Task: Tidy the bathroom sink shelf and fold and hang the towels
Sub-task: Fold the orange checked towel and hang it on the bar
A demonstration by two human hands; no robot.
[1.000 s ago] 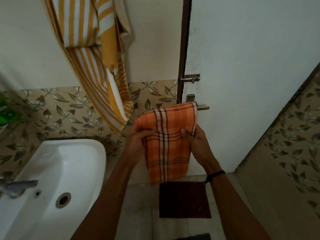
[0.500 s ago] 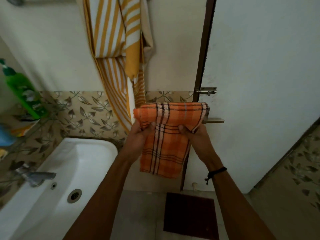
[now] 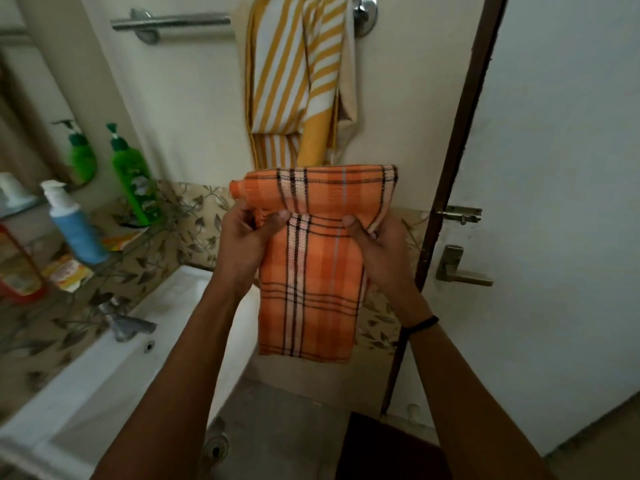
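Woven cloth towel (image 3: 311,271), glossy metal rail (image 3: 173,22)

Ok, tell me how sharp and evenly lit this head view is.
Head view: dim, soft indoor light; the orange towel and both hands are fairly sharp, the bottles and sink at left look smeared, and the wide lens bends the door frame.

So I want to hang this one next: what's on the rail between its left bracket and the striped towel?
Nothing: in the head view the towel rail is bare from its left bracket to the yellow striped towel.
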